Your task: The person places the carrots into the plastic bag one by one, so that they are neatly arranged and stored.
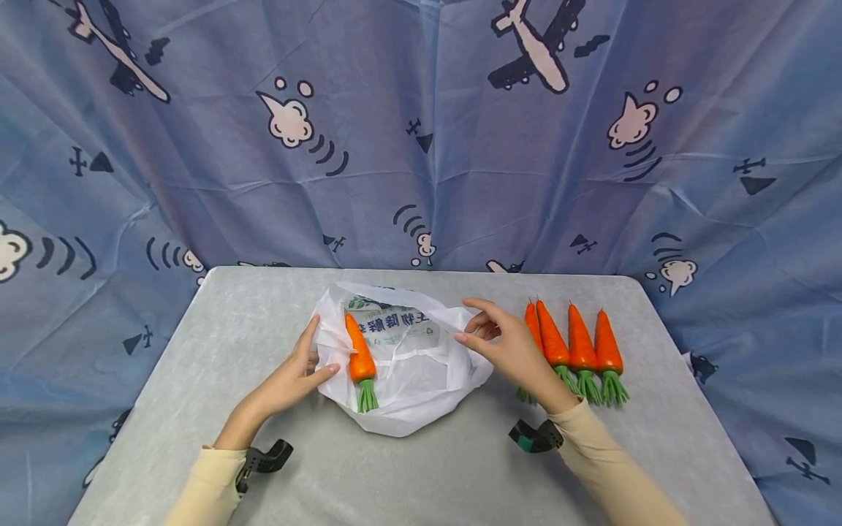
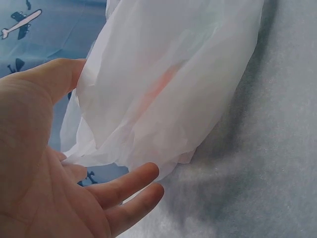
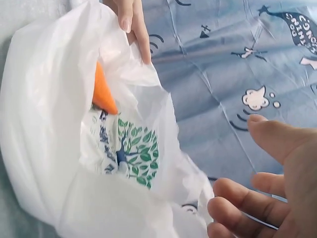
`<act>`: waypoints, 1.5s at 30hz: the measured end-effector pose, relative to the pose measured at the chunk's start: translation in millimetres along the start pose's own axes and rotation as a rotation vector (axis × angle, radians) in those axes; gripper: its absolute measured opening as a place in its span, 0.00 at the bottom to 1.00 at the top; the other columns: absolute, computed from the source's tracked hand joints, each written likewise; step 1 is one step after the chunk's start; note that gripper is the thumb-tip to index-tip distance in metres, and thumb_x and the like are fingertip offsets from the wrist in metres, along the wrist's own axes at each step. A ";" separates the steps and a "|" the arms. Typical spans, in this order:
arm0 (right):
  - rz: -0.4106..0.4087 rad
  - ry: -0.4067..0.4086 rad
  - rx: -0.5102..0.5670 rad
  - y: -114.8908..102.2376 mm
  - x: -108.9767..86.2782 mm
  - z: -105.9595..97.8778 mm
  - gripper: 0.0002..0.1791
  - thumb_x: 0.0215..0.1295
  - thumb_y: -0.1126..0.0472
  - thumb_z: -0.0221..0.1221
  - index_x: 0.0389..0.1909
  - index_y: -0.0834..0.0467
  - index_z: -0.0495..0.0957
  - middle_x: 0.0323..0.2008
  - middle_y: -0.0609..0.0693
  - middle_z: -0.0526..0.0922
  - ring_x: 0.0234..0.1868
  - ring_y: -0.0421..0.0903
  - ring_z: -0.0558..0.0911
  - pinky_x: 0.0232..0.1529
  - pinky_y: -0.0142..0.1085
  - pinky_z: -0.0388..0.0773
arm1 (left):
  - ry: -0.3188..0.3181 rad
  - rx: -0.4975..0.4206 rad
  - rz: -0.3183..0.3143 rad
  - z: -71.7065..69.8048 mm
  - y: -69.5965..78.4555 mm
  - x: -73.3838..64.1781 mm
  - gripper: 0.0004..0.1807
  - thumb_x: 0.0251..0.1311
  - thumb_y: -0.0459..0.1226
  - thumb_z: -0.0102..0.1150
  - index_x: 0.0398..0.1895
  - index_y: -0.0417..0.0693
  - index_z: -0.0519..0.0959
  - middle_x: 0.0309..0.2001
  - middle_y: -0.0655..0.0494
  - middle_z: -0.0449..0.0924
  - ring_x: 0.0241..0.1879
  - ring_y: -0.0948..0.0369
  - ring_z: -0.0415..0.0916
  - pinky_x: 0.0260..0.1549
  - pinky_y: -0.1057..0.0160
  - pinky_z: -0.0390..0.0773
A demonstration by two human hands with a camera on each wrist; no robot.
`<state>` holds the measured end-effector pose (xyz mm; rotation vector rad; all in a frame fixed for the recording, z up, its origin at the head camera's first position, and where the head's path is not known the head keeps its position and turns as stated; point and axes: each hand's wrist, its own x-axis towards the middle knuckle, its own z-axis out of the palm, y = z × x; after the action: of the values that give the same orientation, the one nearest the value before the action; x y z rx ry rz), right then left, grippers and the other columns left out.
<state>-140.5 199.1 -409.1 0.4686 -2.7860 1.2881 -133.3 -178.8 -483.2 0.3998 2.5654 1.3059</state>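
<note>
A white plastic bag [image 1: 421,409] with printed characters lies with its mouth spread in the head view. One orange carrot [image 1: 359,358] with green stems is inside it, its tip also showing in the right wrist view. At the bag's left rim, my left hand [image 1: 289,387] holds the plastic, thumb on the inner side and fingers outside. My right hand [image 1: 509,347] is beside the right rim, thumb and fingers apart; its fingertips [image 3: 220,206] are against or very near the plastic. In the left wrist view the carrot shows faintly through the bag [image 2: 173,114].
Several more carrots [image 1: 582,343] lie side by side on the right, one partly hidden by my right hand and forearm. The grey table [image 1: 217,321] ends at a blue curtain [image 1: 368,197] with airplane prints. Each wrist wears a black band [image 1: 266,459].
</note>
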 end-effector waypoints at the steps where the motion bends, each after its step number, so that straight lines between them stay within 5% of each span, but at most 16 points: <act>1: 0.005 0.008 0.000 1.8 -1.4 -1.4 0.32 0.62 0.48 0.67 0.67 0.50 0.71 0.40 0.47 0.85 0.38 0.43 0.80 0.45 0.42 0.80 | -0.002 -0.004 0.000 0.1 0.2 0.1 0.54 0.68 0.48 0.58 0.80 0.54 0.28 0.71 0.28 0.55 0.55 0.41 0.79 0.53 0.45 0.80; 12: 0.061 0.103 0.004 32.7 -12.8 -13.2 0.30 0.63 0.52 0.67 0.66 0.51 0.72 0.40 0.50 0.85 0.37 0.41 0.80 0.42 0.28 0.78 | -0.014 -0.030 0.012 0.6 -0.6 -0.5 0.53 0.68 0.46 0.58 0.80 0.51 0.29 0.71 0.27 0.55 0.55 0.41 0.79 0.52 0.46 0.81; 27: 0.193 0.196 -0.075 82.2 -24.8 -23.2 0.30 0.63 0.47 0.66 0.64 0.53 0.74 0.39 0.53 0.86 0.35 0.35 0.78 0.35 0.25 0.76 | -0.011 -0.021 0.000 1.7 -1.4 -1.1 0.53 0.68 0.47 0.58 0.80 0.52 0.29 0.72 0.28 0.53 0.55 0.41 0.79 0.52 0.48 0.82; 40: 0.342 0.162 -0.155 103.1 -31.9 -26.0 0.36 0.64 0.43 0.63 0.67 0.59 0.70 0.42 0.57 0.84 0.37 0.46 0.78 0.31 0.28 0.75 | -0.018 -0.009 -0.023 0.7 0.0 -1.4 0.53 0.69 0.48 0.58 0.80 0.53 0.30 0.73 0.29 0.52 0.55 0.41 0.79 0.52 0.47 0.81; 45: 0.352 0.157 -0.211 103.9 -34.2 -24.2 0.35 0.65 0.46 0.64 0.66 0.62 0.70 0.42 0.58 0.82 0.38 0.48 0.78 0.32 0.30 0.74 | -0.019 -0.003 -0.023 0.5 -0.2 -1.4 0.53 0.69 0.50 0.57 0.80 0.54 0.29 0.77 0.31 0.43 0.57 0.39 0.77 0.53 0.45 0.80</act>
<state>-139.9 289.4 -475.3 -0.1348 -2.9082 1.0041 -131.9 -179.0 -483.5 0.3788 2.5442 1.2917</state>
